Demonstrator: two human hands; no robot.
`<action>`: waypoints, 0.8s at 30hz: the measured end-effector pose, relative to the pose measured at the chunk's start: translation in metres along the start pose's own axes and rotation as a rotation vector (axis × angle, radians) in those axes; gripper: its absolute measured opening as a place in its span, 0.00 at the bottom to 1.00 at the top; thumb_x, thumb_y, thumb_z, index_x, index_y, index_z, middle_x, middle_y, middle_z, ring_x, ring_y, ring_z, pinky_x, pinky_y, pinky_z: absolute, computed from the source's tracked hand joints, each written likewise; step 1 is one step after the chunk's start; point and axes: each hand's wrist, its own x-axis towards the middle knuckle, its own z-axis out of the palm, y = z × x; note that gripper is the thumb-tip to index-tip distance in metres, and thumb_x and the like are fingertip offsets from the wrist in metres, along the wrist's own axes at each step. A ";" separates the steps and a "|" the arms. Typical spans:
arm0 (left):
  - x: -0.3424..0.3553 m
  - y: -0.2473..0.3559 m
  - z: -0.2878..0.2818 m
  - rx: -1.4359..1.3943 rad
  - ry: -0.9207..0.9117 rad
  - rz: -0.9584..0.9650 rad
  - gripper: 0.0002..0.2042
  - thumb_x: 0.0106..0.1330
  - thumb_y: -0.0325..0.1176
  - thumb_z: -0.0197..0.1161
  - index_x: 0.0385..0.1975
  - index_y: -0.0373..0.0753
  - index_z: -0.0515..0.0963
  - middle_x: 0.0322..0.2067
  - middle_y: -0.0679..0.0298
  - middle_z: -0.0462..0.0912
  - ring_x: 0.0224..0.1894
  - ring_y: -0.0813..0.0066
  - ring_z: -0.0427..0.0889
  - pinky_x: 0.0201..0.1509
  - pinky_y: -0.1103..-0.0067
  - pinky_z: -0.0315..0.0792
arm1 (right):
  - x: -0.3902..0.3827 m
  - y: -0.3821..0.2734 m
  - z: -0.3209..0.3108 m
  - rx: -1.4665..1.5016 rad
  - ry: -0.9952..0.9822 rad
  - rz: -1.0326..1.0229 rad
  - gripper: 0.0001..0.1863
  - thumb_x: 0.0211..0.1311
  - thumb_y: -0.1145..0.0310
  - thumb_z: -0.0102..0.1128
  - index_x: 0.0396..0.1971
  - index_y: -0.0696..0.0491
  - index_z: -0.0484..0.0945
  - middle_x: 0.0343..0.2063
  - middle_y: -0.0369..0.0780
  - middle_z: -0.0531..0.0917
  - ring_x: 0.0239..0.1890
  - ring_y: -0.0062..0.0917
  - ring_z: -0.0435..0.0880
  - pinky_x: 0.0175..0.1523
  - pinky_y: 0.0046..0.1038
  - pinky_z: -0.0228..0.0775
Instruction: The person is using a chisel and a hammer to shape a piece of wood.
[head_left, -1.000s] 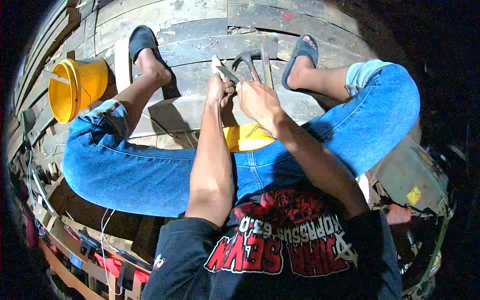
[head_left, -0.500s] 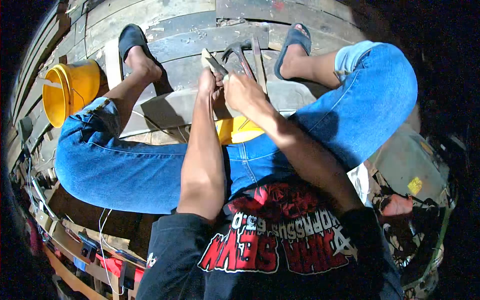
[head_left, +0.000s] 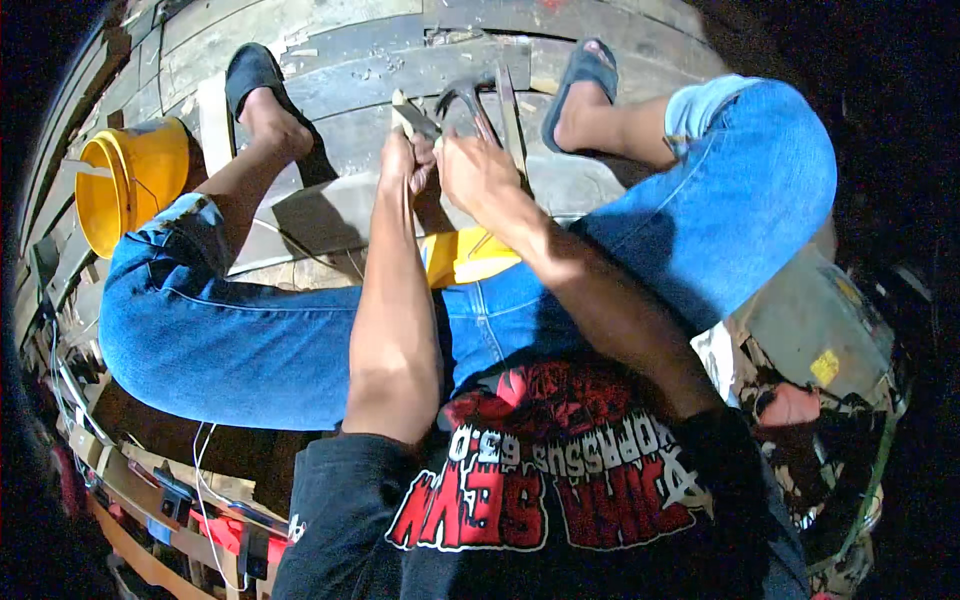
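Observation:
Out in front of me, my left hand is closed around a short pale piece of wood, whose tip sticks out beyond the fingers. My right hand is beside it, closed on a knife; its grey blade lies against the wood, while the handle is hidden in the fist. Just past the right hand lies a claw hammer, its head pointing away from me. A narrow strip of wood is alongside the hammer.
Wood shavings are scattered on the plank floor. A yellow bucket lies tipped by my left leg. Something yellow sits between my thighs. Cables and slats are at the lower left, a grey-green container at the right.
Both hands have shifted slightly in the picture along with the whole view. The blade lies at a slightly different angle against the wood; both grips stay closed.

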 end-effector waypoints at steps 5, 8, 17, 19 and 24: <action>-0.002 -0.004 0.009 0.151 0.081 0.072 0.18 0.68 0.43 0.34 0.14 0.48 0.59 0.10 0.73 0.58 0.10 0.81 0.54 0.12 0.82 0.49 | 0.014 -0.003 -0.010 0.254 -0.093 0.050 0.20 0.64 0.59 0.47 0.34 0.64 0.79 0.32 0.61 0.80 0.38 0.54 0.81 0.44 0.47 0.72; -0.005 -0.003 0.012 0.253 0.121 0.013 0.19 0.69 0.45 0.33 0.15 0.48 0.59 0.10 0.73 0.57 0.09 0.81 0.52 0.12 0.82 0.50 | 0.009 -0.002 -0.003 0.191 -0.041 0.057 0.20 0.64 0.59 0.47 0.33 0.63 0.79 0.32 0.60 0.80 0.38 0.53 0.81 0.44 0.47 0.73; -0.004 -0.020 0.009 -0.083 -0.046 -0.034 0.19 0.73 0.48 0.35 0.29 0.42 0.69 0.11 0.74 0.60 0.08 0.83 0.56 0.08 0.86 0.51 | 0.062 0.008 -0.006 -0.044 0.058 -0.255 0.18 0.62 0.61 0.47 0.39 0.59 0.80 0.34 0.55 0.82 0.39 0.47 0.83 0.48 0.41 0.74; 0.000 -0.020 0.006 -0.149 -0.022 -0.172 0.16 0.72 0.45 0.35 0.28 0.42 0.65 0.11 0.73 0.59 0.09 0.84 0.56 0.09 0.86 0.52 | 0.082 0.011 -0.015 0.184 -0.143 -0.016 0.20 0.64 0.58 0.45 0.40 0.58 0.79 0.33 0.55 0.82 0.38 0.49 0.82 0.47 0.42 0.73; 0.004 0.015 0.003 -0.222 -0.048 -0.294 0.15 0.69 0.39 0.36 0.20 0.44 0.60 0.10 0.74 0.57 0.08 0.84 0.54 0.09 0.86 0.52 | 0.097 -0.001 -0.055 0.246 0.036 -0.083 0.27 0.64 0.52 0.44 0.32 0.63 0.81 0.36 0.58 0.81 0.43 0.48 0.81 0.49 0.42 0.72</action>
